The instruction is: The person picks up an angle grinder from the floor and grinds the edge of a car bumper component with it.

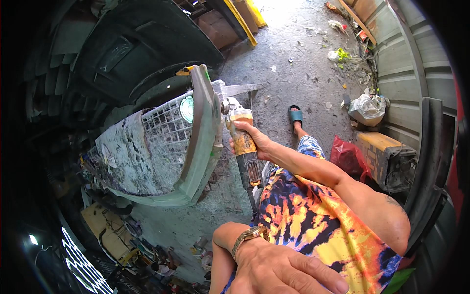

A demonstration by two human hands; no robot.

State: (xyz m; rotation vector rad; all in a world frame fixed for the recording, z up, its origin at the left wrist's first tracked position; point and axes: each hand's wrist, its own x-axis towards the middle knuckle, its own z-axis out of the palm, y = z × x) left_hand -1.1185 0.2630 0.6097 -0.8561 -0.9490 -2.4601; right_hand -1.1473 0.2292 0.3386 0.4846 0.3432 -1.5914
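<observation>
My right hand (254, 138) is wrapped around the body of a yellow and black angle grinder (245, 144). The grinder's head is close to the outer edge of a large curved grey-green panel (203, 132); whether they touch I cannot tell. Dusty mesh (169, 130) shows inside the panel's curve, and a round pale-green item (186, 109) rests there. Close to the camera, my left hand (284, 269) has its fingers stretched out and holds nothing visible. A metal-banded watch (249, 235) is on that wrist.
A large black car panel (142, 49) stands at the far left. To the right are a red bag (345, 159), a yellow-topped box (384, 147) and a stuffed white bag (367, 109) by a corrugated wall (396, 54). Litter lies on the concrete floor (284, 63); clutter fills the lower left.
</observation>
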